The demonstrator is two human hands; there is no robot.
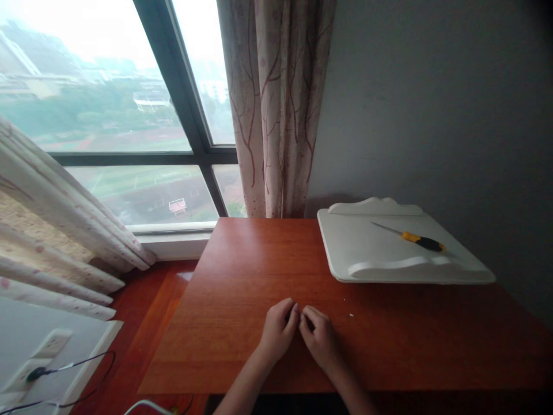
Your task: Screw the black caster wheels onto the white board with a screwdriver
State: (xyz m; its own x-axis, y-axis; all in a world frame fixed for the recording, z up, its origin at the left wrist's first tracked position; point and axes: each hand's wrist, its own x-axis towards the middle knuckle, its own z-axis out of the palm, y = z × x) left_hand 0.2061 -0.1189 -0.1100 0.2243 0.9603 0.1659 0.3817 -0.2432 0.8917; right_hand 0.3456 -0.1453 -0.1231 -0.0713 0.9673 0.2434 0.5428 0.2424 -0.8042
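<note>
My left hand (280, 327) and my right hand (319, 337) rest close together over the near middle of the brown wooden table (242, 271). Both are closed, thumbs against curled fingers, and their fingertips almost meet. Whether anything small sits in either pinch, I cannot make out. Farther back on the right lies a white tray-like board (367, 239) with wavy raised edges along two sides. On it is a screwdriver (423, 241) with a yellow and black handle, its thin shaft pointing left.
Small white bits (351, 315) lie on the table right of my hands. Behind are a grey wall (432, 115), a patterned curtain (280, 104) and a window (108, 104). At lower left, a black plug (37, 373) with a cord sits in a wall socket.
</note>
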